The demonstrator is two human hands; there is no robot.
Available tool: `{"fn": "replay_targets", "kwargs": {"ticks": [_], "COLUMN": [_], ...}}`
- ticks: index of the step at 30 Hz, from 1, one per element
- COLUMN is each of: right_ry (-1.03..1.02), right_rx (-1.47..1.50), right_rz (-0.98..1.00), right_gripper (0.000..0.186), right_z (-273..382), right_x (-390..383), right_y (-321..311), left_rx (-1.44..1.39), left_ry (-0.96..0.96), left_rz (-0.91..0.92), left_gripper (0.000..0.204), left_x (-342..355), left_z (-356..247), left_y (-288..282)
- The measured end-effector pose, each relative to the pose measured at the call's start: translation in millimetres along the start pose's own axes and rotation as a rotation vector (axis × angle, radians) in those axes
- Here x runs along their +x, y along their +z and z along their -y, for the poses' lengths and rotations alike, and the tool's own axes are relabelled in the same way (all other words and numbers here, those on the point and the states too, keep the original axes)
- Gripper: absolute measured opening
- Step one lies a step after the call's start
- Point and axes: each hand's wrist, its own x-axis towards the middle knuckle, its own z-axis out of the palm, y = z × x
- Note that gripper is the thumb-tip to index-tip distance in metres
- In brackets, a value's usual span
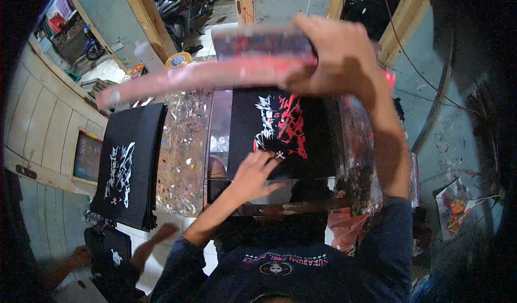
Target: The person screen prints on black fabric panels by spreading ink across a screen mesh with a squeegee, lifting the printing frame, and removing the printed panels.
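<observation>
A black cloth panel with a white and red character print lies flat on a glossy platen in front of me. My left hand rests on its lower part, fingers spread and fingertips at the bottom of the print. Raised above the far edge of the cloth is a motion-blurred screen printing frame, tilted, with a pinkish edge and paint-stained side. My right hand is wrapped round its right part. The fingertips of that hand are partly hidden.
Left of the paint-spattered table is a stack of black cloths with white prints. Another person's hands are at lower left beside a black cloth. A tape roll and white bottle stand at the far left.
</observation>
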Motion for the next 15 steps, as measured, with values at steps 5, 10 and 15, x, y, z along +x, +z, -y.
{"fn": "replay_targets", "kwargs": {"ticks": [5, 10, 15], "right_ry": [-0.007, -0.047, -0.171], "right_rx": [-0.044, 0.040, 0.109], "right_rz": [-0.058, -0.109, -0.181], "right_gripper": [0.094, 0.099, 0.100], "right_z": [-35.5, -56.0, -59.6], "right_x": [44.9, 65.9, 93.1], "right_y": [-18.9, -17.9, 1.7], "left_rx": [-0.031, 0.102, 0.525], "left_ry": [0.016, 0.170, -0.060], "left_rz": [0.267, 0.415, 0.421], "left_gripper": [0.050, 0.031, 0.021], "left_x": [-30.3, -26.4, -43.9], "left_z": [41.3, 79.5, 136.1], "left_y": [64.4, 31.5, -110.9]}}
